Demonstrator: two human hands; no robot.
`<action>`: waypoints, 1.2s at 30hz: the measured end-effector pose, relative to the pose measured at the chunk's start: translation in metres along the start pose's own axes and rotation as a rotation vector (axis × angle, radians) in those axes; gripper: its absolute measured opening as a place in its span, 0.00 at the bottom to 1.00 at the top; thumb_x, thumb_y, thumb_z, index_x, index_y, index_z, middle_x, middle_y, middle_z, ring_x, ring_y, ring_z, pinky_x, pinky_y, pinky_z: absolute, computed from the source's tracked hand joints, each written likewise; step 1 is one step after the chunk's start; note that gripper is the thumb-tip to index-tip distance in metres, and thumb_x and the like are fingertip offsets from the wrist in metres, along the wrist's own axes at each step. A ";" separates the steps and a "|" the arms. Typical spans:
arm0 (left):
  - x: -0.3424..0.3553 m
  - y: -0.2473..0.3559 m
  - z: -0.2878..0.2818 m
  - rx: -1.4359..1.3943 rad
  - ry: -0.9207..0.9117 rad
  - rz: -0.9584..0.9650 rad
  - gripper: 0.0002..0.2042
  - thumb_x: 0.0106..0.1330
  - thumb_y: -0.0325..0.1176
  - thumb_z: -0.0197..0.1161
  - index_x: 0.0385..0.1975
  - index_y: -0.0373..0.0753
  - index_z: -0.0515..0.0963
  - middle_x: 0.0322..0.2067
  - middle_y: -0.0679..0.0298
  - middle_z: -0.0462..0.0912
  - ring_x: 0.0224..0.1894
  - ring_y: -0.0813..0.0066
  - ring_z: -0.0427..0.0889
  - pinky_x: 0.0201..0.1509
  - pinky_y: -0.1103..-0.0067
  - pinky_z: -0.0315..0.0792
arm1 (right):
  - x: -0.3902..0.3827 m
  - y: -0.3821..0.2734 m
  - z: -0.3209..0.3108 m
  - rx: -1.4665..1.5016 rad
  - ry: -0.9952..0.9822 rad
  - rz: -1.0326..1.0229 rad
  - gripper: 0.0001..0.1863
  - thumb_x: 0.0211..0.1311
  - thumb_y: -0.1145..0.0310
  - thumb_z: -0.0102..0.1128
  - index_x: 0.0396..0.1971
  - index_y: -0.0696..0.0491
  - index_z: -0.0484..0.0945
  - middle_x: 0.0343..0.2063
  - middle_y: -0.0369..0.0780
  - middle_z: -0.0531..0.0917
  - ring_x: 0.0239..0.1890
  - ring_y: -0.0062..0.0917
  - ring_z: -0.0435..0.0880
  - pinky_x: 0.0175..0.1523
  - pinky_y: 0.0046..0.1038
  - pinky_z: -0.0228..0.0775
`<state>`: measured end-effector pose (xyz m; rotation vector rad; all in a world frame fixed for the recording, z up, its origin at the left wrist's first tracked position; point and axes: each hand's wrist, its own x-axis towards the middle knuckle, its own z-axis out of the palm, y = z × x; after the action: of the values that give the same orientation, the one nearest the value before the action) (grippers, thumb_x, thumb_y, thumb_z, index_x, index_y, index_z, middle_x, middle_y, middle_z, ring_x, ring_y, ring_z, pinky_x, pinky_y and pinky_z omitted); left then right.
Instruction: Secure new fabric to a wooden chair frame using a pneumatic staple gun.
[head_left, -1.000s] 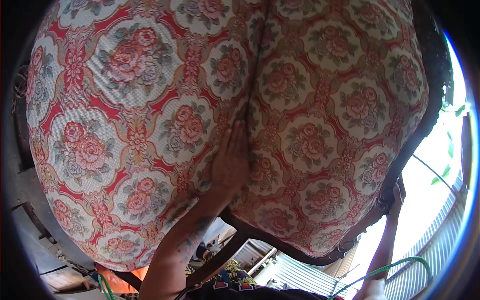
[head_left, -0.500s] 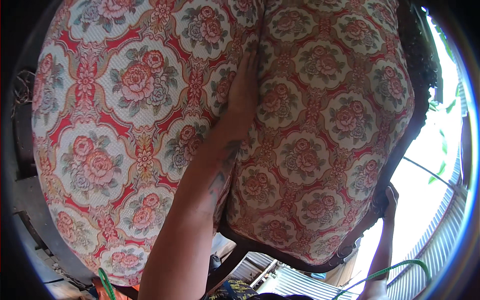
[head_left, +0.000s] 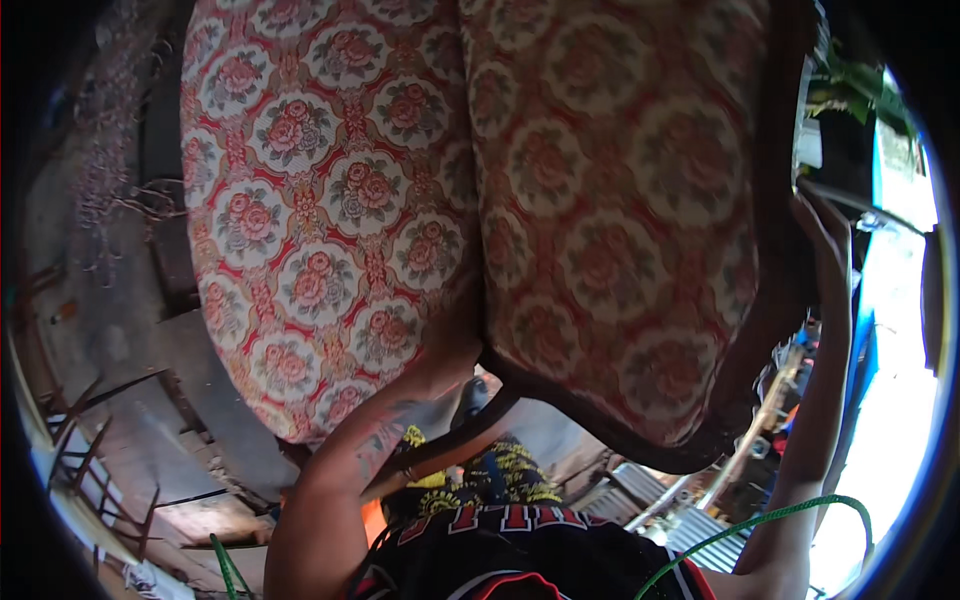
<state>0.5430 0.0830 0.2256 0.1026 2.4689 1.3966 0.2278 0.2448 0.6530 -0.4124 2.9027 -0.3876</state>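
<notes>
An armchair [head_left: 300, 200] covered in red and cream fabric with rose medallions fills most of the view. Its paler padded part is at left, and its shaded padded part [head_left: 600, 260], edged by a dark carved wooden frame [head_left: 775, 270], is at right. My left hand [head_left: 450, 352] reaches to the lower end of the crease between the two parts, beside the wood; its fingers are lost in shadow. High on the outer right edge, my right hand [head_left: 822, 222] holds the wooden frame, its fingers partly hidden.
A curved wooden armrest [head_left: 465, 435] crosses below my left hand. Dark floor slabs [head_left: 220, 385] and tangled wire [head_left: 150, 200] lie at left. A green cord [head_left: 770, 540] loops past my right forearm. Corrugated sheets [head_left: 690, 540] and leaves [head_left: 850, 90] show at right.
The armchair now sits differently in view, its left part smaller and the right part darker. My left hand has come down the crease; my right hand appears higher along the frame.
</notes>
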 end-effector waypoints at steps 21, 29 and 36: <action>-0.032 0.241 0.105 -0.827 0.583 -0.331 0.24 0.78 0.49 0.44 0.62 0.38 0.69 0.59 0.56 0.74 0.62 0.67 0.71 0.66 0.70 0.66 | -0.143 0.398 0.098 0.647 -0.466 -0.110 0.35 0.63 0.43 0.63 0.52 0.63 0.81 0.39 0.48 0.88 0.47 0.30 0.86 0.55 0.31 0.76; -0.118 0.168 0.142 -0.777 0.976 -0.347 0.21 0.77 0.48 0.48 0.53 0.35 0.76 0.50 0.53 0.81 0.53 0.65 0.79 0.58 0.70 0.74 | -0.173 0.612 0.253 0.193 -0.535 -0.099 0.23 0.60 0.57 0.65 0.51 0.56 0.81 0.43 0.56 0.83 0.48 0.52 0.81 0.53 0.47 0.75; -0.120 0.204 0.151 -0.951 1.289 -0.343 0.20 0.76 0.46 0.50 0.53 0.34 0.76 0.51 0.52 0.80 0.54 0.63 0.79 0.60 0.68 0.74 | -0.166 0.722 0.259 -0.165 -0.994 0.168 0.21 0.61 0.55 0.55 0.48 0.51 0.83 0.49 0.52 0.83 0.55 0.50 0.80 0.60 0.47 0.73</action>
<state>0.6837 0.2897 0.3529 -1.7756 1.8631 2.7333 0.2624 0.9038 0.2282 -0.2660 1.9694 0.0867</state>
